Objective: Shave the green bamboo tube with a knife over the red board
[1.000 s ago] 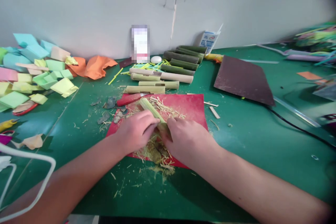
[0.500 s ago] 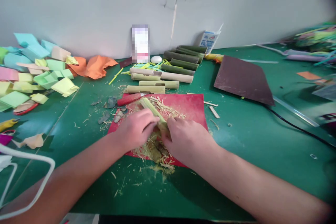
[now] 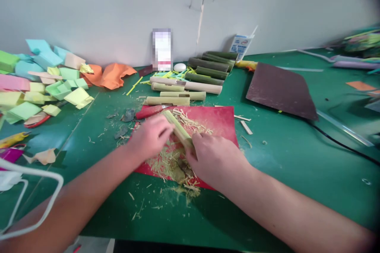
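Observation:
My right hand [image 3: 218, 156] is closed around the near end of a pale green bamboo tube [image 3: 178, 126], which lies slanted over a red sheet [image 3: 218, 116]. At the tube's far end is my left hand [image 3: 152, 134], its fingers curled in beside the bamboo. A dark gap shows under those fingers, and what they pinch is hidden. Bamboo shavings and dust [image 3: 164, 162] are heaped on the sheet below the hands. A red-handled tool [image 3: 150, 111] rests on the sheet's far left edge, partly behind my left hand.
Peeled bamboo tubes [image 3: 168, 101] and dark green ones [image 3: 208, 64] lie in rows behind the sheet. A dark brown sheet [image 3: 282, 91] is at right. Folded coloured papers [image 3: 59, 75] pile up at left. A white bent frame [image 3: 57, 189] stands front left. A blurred-out screen [image 3: 162, 47] leans on the wall.
My left hand has slid a little away along the tube toward its far end, uncovering more of the bamboo. My right hand keeps its hold. The view has shifted slightly left.

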